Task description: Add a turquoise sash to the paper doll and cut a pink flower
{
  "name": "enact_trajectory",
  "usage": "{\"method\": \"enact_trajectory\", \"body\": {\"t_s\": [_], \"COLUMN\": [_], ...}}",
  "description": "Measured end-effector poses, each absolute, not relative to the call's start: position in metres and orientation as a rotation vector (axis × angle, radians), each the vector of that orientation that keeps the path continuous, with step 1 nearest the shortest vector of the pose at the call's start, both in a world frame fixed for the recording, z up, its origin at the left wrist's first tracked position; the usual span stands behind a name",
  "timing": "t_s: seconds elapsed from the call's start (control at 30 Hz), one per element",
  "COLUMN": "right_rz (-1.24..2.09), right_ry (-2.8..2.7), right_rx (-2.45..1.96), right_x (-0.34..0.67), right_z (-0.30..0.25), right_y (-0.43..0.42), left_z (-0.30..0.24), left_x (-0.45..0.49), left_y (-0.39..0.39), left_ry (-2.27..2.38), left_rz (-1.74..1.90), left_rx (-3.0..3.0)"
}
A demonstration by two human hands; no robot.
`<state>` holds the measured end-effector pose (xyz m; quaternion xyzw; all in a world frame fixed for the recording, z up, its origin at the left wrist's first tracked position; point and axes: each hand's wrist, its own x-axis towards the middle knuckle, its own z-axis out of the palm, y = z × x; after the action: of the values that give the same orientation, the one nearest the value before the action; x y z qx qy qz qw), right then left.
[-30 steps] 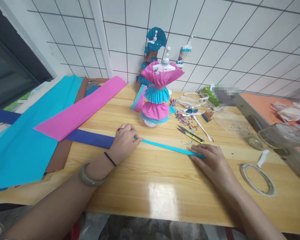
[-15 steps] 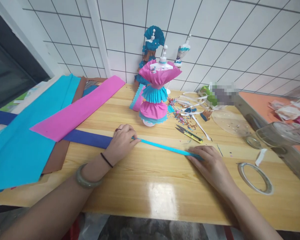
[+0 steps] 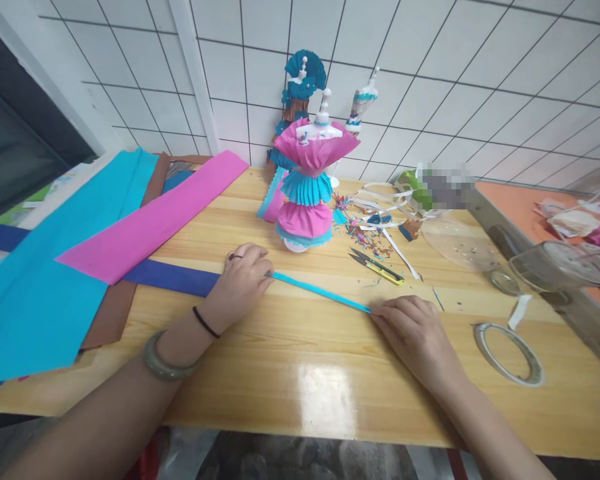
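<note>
A narrow turquoise paper strip [image 3: 321,291] stretches low over the wooden table between my two hands. My left hand [image 3: 243,283] is closed, pinching its left end. My right hand [image 3: 413,327] is closed too, with the strip's right end between thumb and fingers. Behind the strip stands a small mannequin [image 3: 325,117] dressed in tiers of pink and turquoise crepe paper [image 3: 307,189]. Yellow-handled thread snips [image 3: 377,268] lie beyond my right hand. The end of a dark blue paper band [image 3: 173,277] reaches my left wrist and is partly hidden by it.
Large turquoise [image 3: 70,267], pink [image 3: 155,217] and brown paper sheets [image 3: 113,317] overlap on the left. Paper scraps [image 3: 367,230] are scattered behind the snips. On the right are a tape roll [image 3: 509,355] and a clear jar [image 3: 550,267] on its side. Two more dressed figures stand against the tiled wall.
My right fingers have shifted slightly along the strip's right end, and the end that stuck out beneath them no longer shows. The left hand keeps its pinch. The view has moved slightly.
</note>
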<state>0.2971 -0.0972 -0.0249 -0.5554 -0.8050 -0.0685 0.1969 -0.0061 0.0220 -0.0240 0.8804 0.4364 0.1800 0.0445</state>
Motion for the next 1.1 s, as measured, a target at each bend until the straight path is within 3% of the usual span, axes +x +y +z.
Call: {"method": "enact_trajectory", "body": {"t_s": [0.2,0.5,1.1], "right_rz": [-0.154,-0.119,0.252], "right_ry": [-2.317,-2.283,-2.046], "right_rx": [-1.542,-1.658,-1.768], "right_x": [0.292,0.311,0.338], "right_z": [-0.026,-0.032,-0.033], "right_y": [-0.101,-0.107,-0.11], "left_z": [-0.025,-0.025,-0.021], "left_x": [-0.002,-0.005,-0.01], "left_y": [0.016,0.024,0.03], "left_ry": [1.235,1.388,1.401], "left_rz": [0.517,0.507,0.444], "left_rx": [2.81,2.467,2.308]}}
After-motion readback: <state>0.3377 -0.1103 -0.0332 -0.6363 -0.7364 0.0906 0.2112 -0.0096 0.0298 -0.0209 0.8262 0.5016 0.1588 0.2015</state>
